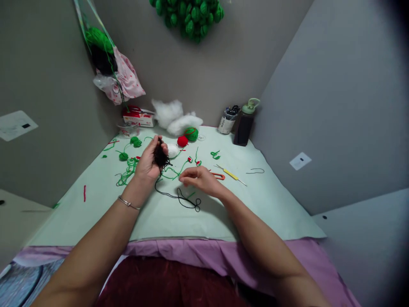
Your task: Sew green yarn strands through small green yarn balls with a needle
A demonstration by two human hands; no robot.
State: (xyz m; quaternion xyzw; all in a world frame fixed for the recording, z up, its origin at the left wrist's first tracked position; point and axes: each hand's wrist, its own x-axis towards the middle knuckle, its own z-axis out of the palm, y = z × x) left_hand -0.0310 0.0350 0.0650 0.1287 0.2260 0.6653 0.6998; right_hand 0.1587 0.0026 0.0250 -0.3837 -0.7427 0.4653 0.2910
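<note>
A tangled bundle of black yarn (160, 156) lies in my left hand (149, 160), whose fingers curl round it. From the bundle a loose black strand (185, 204) trails over the pale green cloth (159, 221) and ends in small loops. My right hand (200, 179) hovers to the right of the bundle, thumb and index finger brought together; whether a thread is between them is too small to tell. Near it are an orange-red clip (218, 175) and a yellow-handled crochet hook (230, 174). Small red and white pieces (190, 160) with green yarn lie just beyond.
White stuffing (177, 119), a green ball (191, 134), a red ball (182, 141) and a white ball (173, 150) sit at the back. A dark bottle (244, 125) and pen cup (227, 121) stand back right. Green yarn (127, 172) is left; a bag (126, 76) hangs above.
</note>
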